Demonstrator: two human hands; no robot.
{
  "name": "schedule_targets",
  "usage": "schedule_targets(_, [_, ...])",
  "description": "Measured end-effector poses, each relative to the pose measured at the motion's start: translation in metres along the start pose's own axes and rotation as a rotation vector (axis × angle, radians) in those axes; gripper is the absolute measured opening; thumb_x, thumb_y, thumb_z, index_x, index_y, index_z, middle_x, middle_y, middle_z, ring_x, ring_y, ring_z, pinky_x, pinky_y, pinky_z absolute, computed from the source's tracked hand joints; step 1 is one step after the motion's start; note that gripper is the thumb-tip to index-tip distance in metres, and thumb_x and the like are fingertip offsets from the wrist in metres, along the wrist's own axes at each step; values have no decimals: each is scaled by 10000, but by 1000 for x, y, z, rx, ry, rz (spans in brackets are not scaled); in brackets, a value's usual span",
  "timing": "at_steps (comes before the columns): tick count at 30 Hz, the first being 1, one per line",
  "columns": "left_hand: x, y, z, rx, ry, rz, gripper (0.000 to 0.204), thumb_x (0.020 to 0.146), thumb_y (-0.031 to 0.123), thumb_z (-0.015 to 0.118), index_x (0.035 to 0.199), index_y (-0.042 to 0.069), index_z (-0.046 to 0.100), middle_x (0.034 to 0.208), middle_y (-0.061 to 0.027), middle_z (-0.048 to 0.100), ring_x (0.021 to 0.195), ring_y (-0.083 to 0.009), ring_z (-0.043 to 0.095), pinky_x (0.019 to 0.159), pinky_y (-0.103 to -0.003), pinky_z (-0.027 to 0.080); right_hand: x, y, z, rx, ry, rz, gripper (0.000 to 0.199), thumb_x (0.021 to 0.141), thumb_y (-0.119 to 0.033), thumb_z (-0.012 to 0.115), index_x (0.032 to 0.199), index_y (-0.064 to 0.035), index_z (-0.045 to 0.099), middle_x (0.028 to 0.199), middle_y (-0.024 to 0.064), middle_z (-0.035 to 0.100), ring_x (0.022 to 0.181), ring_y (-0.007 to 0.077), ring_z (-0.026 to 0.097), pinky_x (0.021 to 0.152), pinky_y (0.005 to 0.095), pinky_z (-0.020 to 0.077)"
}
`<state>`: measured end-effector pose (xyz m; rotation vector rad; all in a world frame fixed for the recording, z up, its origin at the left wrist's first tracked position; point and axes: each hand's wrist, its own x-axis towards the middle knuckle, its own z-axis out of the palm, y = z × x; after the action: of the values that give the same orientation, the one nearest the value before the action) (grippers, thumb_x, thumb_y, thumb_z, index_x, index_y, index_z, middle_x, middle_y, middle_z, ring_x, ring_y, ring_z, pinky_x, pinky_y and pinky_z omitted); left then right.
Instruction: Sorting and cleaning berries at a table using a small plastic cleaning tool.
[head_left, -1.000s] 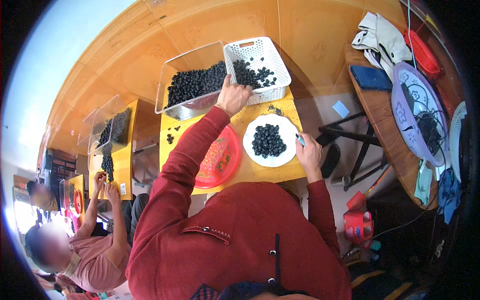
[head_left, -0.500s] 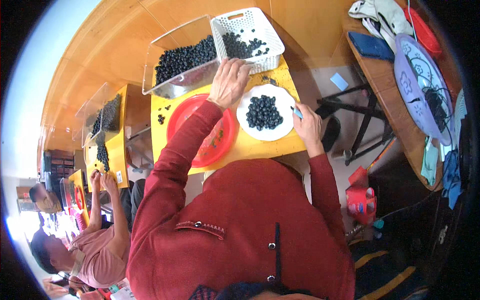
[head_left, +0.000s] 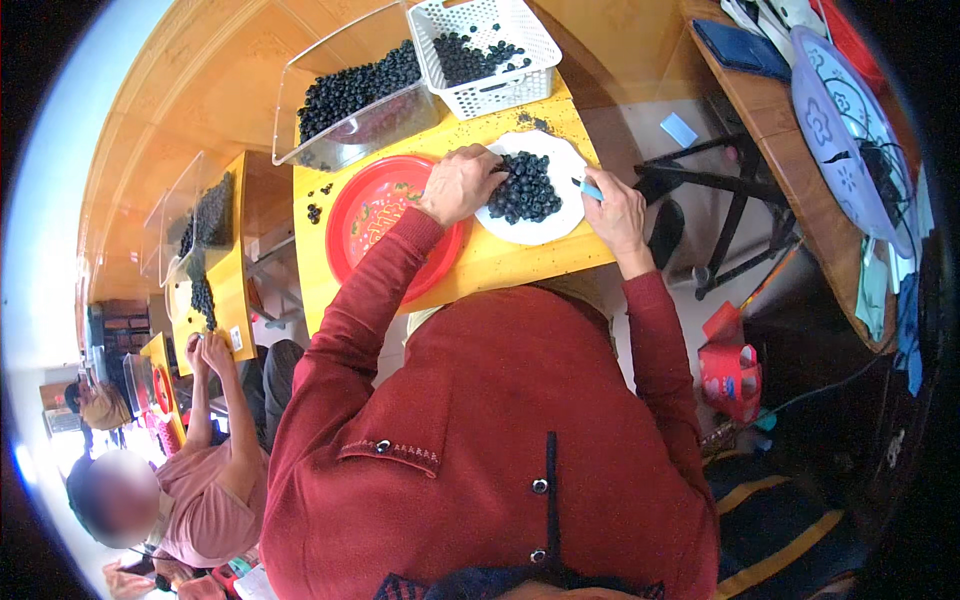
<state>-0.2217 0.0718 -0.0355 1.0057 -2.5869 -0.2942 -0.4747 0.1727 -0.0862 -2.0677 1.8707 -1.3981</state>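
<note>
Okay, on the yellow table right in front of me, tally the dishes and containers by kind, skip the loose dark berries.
Red plate: 1
White plate: 1
White perforated basket: 1
Clear plastic bin: 1
Total: 4

Glossy red plastic plate (head_left: 375, 215)
</note>
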Motion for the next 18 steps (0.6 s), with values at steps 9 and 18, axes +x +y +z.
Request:
schedule_targets(9, [-2, 9, -3, -84, -46, -7, 218, 866, 221, 637, 947, 25, 690, 916, -181, 656, 854, -362, 644, 769, -447, 518, 2, -4, -3, -12, -58, 58, 232, 820, -103, 655, 1044, -45, 646, 953, 173, 692, 844, 364, 681, 713, 419, 545])
schedule_targets(18, [-9, 10, -7, -206, -50, -87, 229, 860, 205, 650, 992, 24, 696, 952, -174, 671, 881, -355, 657, 798, -423, 528, 2, 3, 1, 11, -40, 79, 219, 828, -118, 650, 1030, -33, 663, 978, 176, 696, 870, 358, 683, 739, 407, 548])
